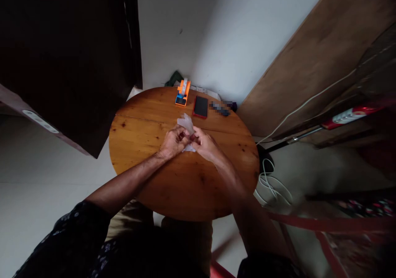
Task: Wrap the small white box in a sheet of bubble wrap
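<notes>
Above the middle of the round wooden table (173, 179), both my hands meet around a thin, whitish, translucent sheet (185, 123) that looks like plastic or thin paper. My left hand (173, 142) has its fingers curled and pinched on the sheet from the left. From the right, my right hand (204, 142) grips it with thumb and fingers close to the left fingertips. One end of the sheet sticks up beyond the fingers; another pale bit shows just below them. What lies between the fingertips is partly hidden.
At the table's far side stand an orange and blue tape dispenser (183, 92), a dark phone with a red edge (200, 107) and a blurred dark item (220, 108). A white wall (192, 34) rises behind. Right of the table, a white cable (272, 187) lies coiled on the floor.
</notes>
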Available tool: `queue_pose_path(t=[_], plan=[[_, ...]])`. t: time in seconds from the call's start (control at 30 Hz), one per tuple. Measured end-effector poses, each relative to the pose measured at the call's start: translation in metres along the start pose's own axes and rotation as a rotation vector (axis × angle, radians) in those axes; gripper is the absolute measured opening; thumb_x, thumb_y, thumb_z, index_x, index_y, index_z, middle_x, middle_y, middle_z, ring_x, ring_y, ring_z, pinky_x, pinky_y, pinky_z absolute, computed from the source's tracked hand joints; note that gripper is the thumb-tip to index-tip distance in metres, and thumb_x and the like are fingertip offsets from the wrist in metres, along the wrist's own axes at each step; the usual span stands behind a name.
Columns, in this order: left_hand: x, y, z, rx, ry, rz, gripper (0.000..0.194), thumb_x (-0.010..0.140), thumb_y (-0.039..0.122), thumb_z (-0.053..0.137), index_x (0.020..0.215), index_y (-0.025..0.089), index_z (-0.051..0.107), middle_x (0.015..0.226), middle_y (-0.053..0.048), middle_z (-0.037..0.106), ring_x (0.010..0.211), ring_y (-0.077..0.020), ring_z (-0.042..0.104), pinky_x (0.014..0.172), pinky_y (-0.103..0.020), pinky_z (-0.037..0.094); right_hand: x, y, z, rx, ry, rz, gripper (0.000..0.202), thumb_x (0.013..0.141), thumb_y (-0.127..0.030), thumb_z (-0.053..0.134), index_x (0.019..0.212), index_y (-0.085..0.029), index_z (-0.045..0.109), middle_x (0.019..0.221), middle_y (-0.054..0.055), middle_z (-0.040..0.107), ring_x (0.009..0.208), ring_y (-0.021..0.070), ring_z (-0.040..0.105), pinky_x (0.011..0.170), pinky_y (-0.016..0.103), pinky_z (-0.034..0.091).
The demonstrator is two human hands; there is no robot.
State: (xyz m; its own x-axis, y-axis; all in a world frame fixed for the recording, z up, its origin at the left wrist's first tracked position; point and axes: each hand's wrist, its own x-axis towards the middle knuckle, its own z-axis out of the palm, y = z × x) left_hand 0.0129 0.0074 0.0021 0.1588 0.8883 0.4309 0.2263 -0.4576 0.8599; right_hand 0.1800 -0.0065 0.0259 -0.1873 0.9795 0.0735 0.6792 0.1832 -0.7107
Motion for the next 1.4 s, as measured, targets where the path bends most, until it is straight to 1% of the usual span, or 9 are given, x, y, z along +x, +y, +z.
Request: queue_pose_path(t=[0.23, 0.4, 0.63, 0.73, 0.83, 0.93, 1.03, 1.3, 1.4], plan=[[-0.003, 0.005, -0.001, 0.22, -0.129, -0.001, 0.002, 0.079, 0.013, 0.07, 0.081, 0.014, 0.07, 0.085, -0.004, 0.063, 0.076, -0.0137, 0.06, 0.071, -0.025, 0.049, 0.002, 0.01, -0.011, 0.151, -0.078, -0.06, 0.068, 0.079, -0.019, 0.06, 0.146, -0.019, 0.048, 0.1, 0.005, 0.071, 0.063, 0.012, 0.059, 0.059, 0.027, 0.049], [-0.005, 0.008, 0.0, 0.329, -0.152, -0.017, 0.007, 0.079, 0.012, 0.065, 0.083, 0.015, 0.069, 0.093, -0.006, 0.064, 0.083, -0.0165, 0.062, 0.076, -0.027, 0.053, 0.012, 0.02, -0.014, 0.177, 0.169, -0.114, 0.043, 0.081, -0.024, 0.059, 0.124, -0.018, 0.064, 0.094, 0.005, 0.074, 0.078, 0.0162, 0.067, 0.075, 0.032, 0.055], [-0.01, 0.012, 0.0, 0.45, -0.203, 0.129, 0.008, 0.085, 0.014, 0.06, 0.089, 0.017, 0.066, 0.118, -0.011, 0.062, 0.103, -0.0224, 0.063, 0.09, -0.035, 0.055, 0.019, 0.017, 0.001, 0.067, 0.021, -0.188, 0.046, 0.083, -0.015, 0.053, 0.126, -0.022, 0.066, 0.107, 0.007, 0.077, 0.1, 0.0212, 0.071, 0.095, 0.039, 0.055], [-0.01, 0.013, 0.0, 0.485, -0.231, 0.134, 0.009, 0.086, 0.013, 0.058, 0.089, 0.017, 0.066, 0.114, -0.011, 0.064, 0.104, -0.0228, 0.063, 0.09, -0.035, 0.056, 0.021, 0.017, -0.005, 0.137, 0.001, -0.182, 0.047, 0.083, -0.016, 0.053, 0.128, -0.022, 0.065, 0.105, 0.006, 0.077, 0.096, 0.0202, 0.072, 0.091, 0.037, 0.056], [-0.01, 0.013, 0.0, 0.505, -0.24, 0.146, 0.01, 0.086, 0.012, 0.056, 0.089, 0.016, 0.065, 0.11, -0.011, 0.065, 0.102, -0.0233, 0.064, 0.09, -0.035, 0.056, 0.025, 0.022, -0.016, 0.237, 0.135, -0.11, 0.037, 0.085, -0.021, 0.057, 0.121, -0.021, 0.066, 0.106, 0.007, 0.077, 0.097, 0.0194, 0.071, 0.087, 0.035, 0.057], [-0.01, 0.012, 0.001, 0.51, -0.233, 0.151, 0.011, 0.086, 0.011, 0.055, 0.091, 0.016, 0.064, 0.109, -0.011, 0.065, 0.1, -0.023, 0.064, 0.09, -0.034, 0.056, 0.034, 0.028, -0.025, 0.291, 0.219, 0.15, 0.029, 0.083, -0.021, 0.063, 0.112, -0.017, 0.065, 0.1, 0.009, 0.075, 0.083, 0.0181, 0.071, 0.067, 0.029, 0.057], [-0.01, 0.011, 0.001, 0.505, -0.228, 0.138, 0.011, 0.086, 0.011, 0.055, 0.092, 0.016, 0.063, 0.109, -0.011, 0.065, 0.1, -0.023, 0.064, 0.09, -0.034, 0.056, 0.044, 0.03, -0.023, 0.347, 0.136, 0.383, 0.031, 0.079, -0.021, 0.069, 0.109, -0.015, 0.063, 0.094, 0.009, 0.073, 0.066, 0.0156, 0.067, 0.043, 0.022, 0.044], [-0.01, 0.014, -0.002, 0.473, -0.251, 0.156, 0.007, 0.084, 0.012, 0.057, 0.086, 0.017, 0.062, 0.133, -0.013, 0.06, 0.104, -0.0229, 0.065, 0.091, -0.036, 0.057, 0.062, 0.023, -0.003, 0.507, -0.005, 0.343, 0.013, 0.071, -0.022, 0.074, 0.079, -0.02, 0.064, 0.061, -0.001, 0.061, 0.045, 0.0094, 0.047, 0.035, 0.02, 0.026], [-0.009, 0.014, -0.003, 0.479, -0.283, 0.171, 0.008, 0.083, 0.012, 0.058, 0.087, 0.017, 0.062, 0.127, -0.013, 0.064, 0.108, -0.0249, 0.065, 0.093, -0.038, 0.056, 0.065, 0.024, 0.002, 0.547, -0.005, 0.33, 0.014, 0.068, -0.022, 0.075, 0.077, -0.018, 0.065, 0.065, -0.001, 0.065, 0.051, 0.0104, 0.052, 0.045, 0.021, 0.036]])
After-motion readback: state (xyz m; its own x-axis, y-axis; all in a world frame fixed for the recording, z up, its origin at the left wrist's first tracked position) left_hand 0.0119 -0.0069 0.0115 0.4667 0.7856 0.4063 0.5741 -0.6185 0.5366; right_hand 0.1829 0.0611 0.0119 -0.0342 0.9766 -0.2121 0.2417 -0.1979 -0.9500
